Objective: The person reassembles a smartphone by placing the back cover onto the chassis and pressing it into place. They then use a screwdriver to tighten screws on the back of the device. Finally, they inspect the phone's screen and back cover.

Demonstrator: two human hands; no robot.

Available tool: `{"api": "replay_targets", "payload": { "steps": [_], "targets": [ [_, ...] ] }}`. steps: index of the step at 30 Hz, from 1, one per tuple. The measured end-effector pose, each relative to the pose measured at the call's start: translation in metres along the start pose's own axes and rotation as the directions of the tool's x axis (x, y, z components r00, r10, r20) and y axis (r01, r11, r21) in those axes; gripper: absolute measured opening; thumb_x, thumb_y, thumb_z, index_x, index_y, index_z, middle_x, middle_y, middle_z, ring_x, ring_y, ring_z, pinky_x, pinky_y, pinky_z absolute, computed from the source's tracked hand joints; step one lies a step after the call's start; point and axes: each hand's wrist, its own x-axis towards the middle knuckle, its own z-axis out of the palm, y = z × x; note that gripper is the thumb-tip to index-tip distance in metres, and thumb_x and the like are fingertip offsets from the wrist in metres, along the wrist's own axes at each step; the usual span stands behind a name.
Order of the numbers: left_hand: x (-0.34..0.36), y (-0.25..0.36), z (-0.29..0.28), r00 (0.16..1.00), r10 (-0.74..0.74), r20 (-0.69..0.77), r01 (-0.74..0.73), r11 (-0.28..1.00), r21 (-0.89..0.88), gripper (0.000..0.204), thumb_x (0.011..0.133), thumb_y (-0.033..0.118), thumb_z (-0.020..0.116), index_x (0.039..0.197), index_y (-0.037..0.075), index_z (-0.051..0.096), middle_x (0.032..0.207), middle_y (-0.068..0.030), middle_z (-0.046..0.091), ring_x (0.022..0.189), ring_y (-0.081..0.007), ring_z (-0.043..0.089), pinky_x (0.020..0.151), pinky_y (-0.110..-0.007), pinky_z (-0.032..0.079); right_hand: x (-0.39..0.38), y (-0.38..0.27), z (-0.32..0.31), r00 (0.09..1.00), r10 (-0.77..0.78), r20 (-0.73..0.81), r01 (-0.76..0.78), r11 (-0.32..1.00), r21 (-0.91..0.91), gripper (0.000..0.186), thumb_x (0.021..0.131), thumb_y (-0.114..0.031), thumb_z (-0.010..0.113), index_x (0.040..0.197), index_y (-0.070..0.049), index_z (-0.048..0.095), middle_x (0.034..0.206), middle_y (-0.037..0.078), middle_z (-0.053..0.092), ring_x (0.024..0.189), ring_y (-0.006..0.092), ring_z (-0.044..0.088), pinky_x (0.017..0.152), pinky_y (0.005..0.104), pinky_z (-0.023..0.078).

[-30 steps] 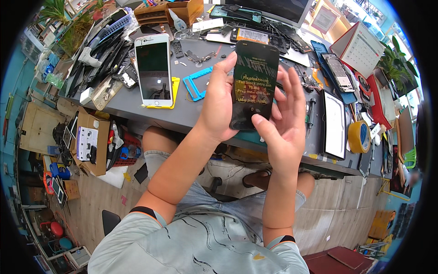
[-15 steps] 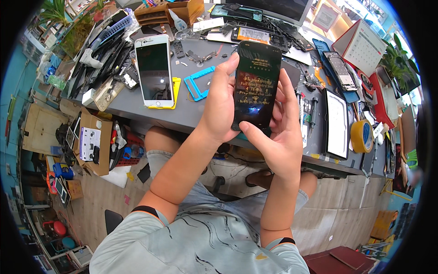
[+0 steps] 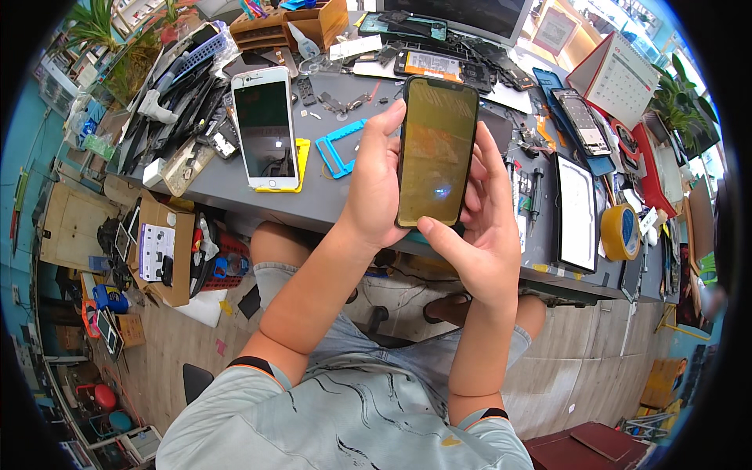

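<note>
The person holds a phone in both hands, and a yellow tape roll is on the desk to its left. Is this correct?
No: the head view shows the yellow tape roll to the right of the held phone. The rest is correct.

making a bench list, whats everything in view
desk: 1, grey, centre
held phone: 1, dark, yellowish screen, centre
white phone: 1, white, desk left
yellow piece: 1, yellow, under white phone
blue frame: 1, blue, mid-desk
tape roll: 1, yellow, desk right
calendar: 1, white, back right
screen: 1, dark, desk back
device parts: many, mixed, across desk
open box: 1, brown, below desk left
plants: several, green, top corners
left hand: 1, bare, held phone's left
right hand: 1, bare, held phone's right
</note>
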Motion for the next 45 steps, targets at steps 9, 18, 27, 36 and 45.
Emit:
{"api": "replay_targets", "payload": {
  "steps": [9, 18, 27, 36, 45],
  "targets": [
    [-0.001, 0.000, -0.002, 0.999, 0.000, 0.042, 0.001, 0.999, -0.041, 0.083, 0.105, 0.063, 0.025, 0.123, -0.007, 0.068, 0.106, -0.0224, 0.074, 0.080, -0.0315, 0.074, 0.072, -0.042, 0.064, 0.001, -0.003, 0.001, 1.000, 0.008, 0.004, -0.008, 0.997, 0.082, 0.106, 0.085, 0.006, 0.075, 0.172, 0.000, 0.016, 0.167, 0.024, 0.041, 0.147, 0.0274, 0.052, 0.115, 0.0382, 0.050],
    [-0.001, 0.000, -0.004, 0.999, 0.015, 0.051, -0.015, 1.000, -0.012, 0.083, 0.104, 0.062, 0.025, 0.125, -0.007, 0.067, 0.109, -0.0239, 0.073, 0.081, -0.0326, 0.074, 0.073, -0.043, 0.064, 0.000, -0.006, -0.002, 0.998, 0.059, 0.004, -0.059, 0.987, 0.149, 0.105, 0.080, 0.011, 0.067, 0.173, 0.000, 0.019, 0.166, 0.019, 0.044, 0.124, 0.0153, 0.055, 0.105, 0.0302, 0.049],
    [0.002, -0.002, -0.010, 0.996, 0.026, 0.090, -0.021, 0.999, -0.048, 0.085, 0.105, 0.062, 0.023, 0.139, -0.007, 0.060, 0.113, -0.0300, 0.072, 0.085, -0.0398, 0.074, 0.072, -0.049, 0.066, -0.001, -0.004, -0.009, 0.997, 0.067, 0.037, -0.075, 0.966, 0.246, 0.104, 0.079, 0.014, 0.061, 0.173, 0.000, 0.020, 0.165, 0.018, 0.044, 0.124, 0.0140, 0.052, 0.104, 0.0292, 0.048],
    [0.000, 0.000, -0.003, 0.998, 0.032, 0.055, -0.029, 0.998, -0.046, 0.081, 0.105, 0.060, 0.024, 0.134, -0.005, 0.063, 0.109, -0.0271, 0.072, 0.082, -0.0364, 0.074, 0.073, -0.046, 0.064, 0.000, -0.006, -0.007, 0.997, 0.078, 0.027, -0.083, 0.948, 0.308, 0.100, 0.083, 0.018, 0.059, 0.173, 0.001, 0.020, 0.167, 0.020, 0.041, 0.134, 0.0182, 0.052, 0.112, 0.0339, 0.047],
    [0.000, 0.001, -0.004, 0.997, 0.036, 0.067, -0.031, 0.997, -0.066, 0.081, 0.105, 0.061, 0.025, 0.134, -0.005, 0.062, 0.109, -0.0266, 0.071, 0.082, -0.0367, 0.075, 0.073, -0.047, 0.064, -0.001, -0.009, -0.004, 0.993, 0.118, -0.006, -0.112, 0.959, 0.259, 0.102, 0.078, 0.017, 0.058, 0.172, 0.001, 0.021, 0.166, 0.022, 0.042, 0.151, 0.0289, 0.048, 0.119, 0.0380, 0.044]
  ]
}}
